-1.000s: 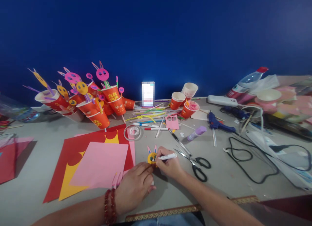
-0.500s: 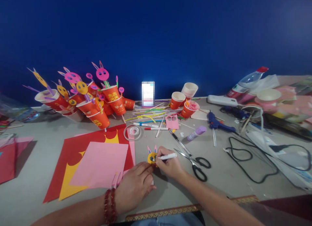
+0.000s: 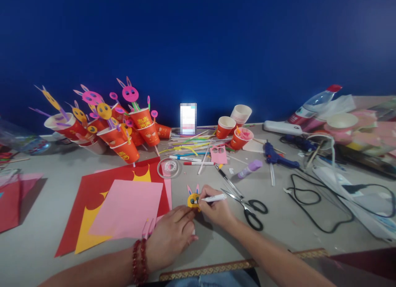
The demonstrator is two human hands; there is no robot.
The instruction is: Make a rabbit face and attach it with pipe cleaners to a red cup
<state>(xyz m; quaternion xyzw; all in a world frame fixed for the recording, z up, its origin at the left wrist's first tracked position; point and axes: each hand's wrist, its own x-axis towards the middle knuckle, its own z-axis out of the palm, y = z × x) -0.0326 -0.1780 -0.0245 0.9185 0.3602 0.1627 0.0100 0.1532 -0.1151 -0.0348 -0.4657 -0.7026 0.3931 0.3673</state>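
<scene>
A small yellow paper bunny face (image 3: 191, 198) with pink-and-blue ears and dark eyes lies on the grey table in front of me. My right hand (image 3: 214, 205) is closed around a white marker (image 3: 215, 198), its tip at the bunny's eyes. The fingers of my left hand (image 3: 173, 233), bent and held together, press on the bunny's lower edge. A small white bit shows by the left thumb; what it is I cannot tell. Right of my right hand lie black-handled scissors (image 3: 254, 208). Pink paper (image 3: 126, 208) on yellow and red sheets lies beside my left hand.
Red paper cups (image 3: 144, 122) with bunny faces on sticks stand back left. Behind my hands lie a tape roll (image 3: 169, 167), several coloured sticks (image 3: 188, 144), a pen (image 3: 229, 181) and a purple glue stick (image 3: 250, 169). At right are a blue glue gun (image 3: 278, 158) and black cable (image 3: 318, 228).
My right hand and the marker have shifted very slightly to the right over the bunny's eyes. My left hand stays in place.
</scene>
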